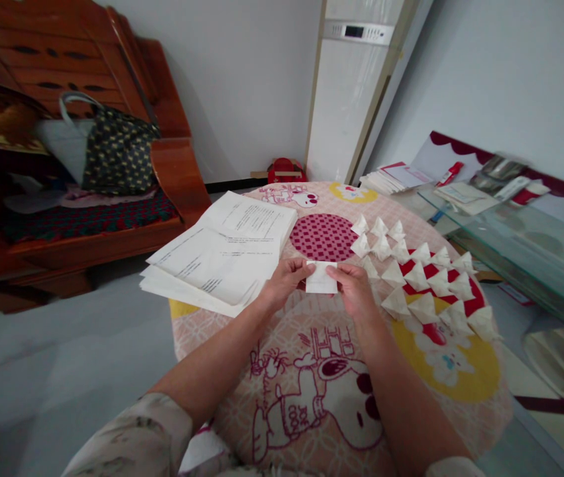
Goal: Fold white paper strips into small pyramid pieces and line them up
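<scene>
Between my two hands is a small white folded paper, held up over the round table near its middle. My left hand pinches its left edge, thumb on top. On the opposite edge my right hand grips it the same way; the fingers beneath are mostly hidden. Several white folded paper pyramids stand in rows to the right of my right hand. A stack of printed sheets lies left of my left hand, partly over the table's edge.
A patterned cloth covers the round table. Beside it on the right is a glass-topped table bearing papers and small items. At left stands a wooden bench with a dark patterned bag. A white air conditioner rises behind.
</scene>
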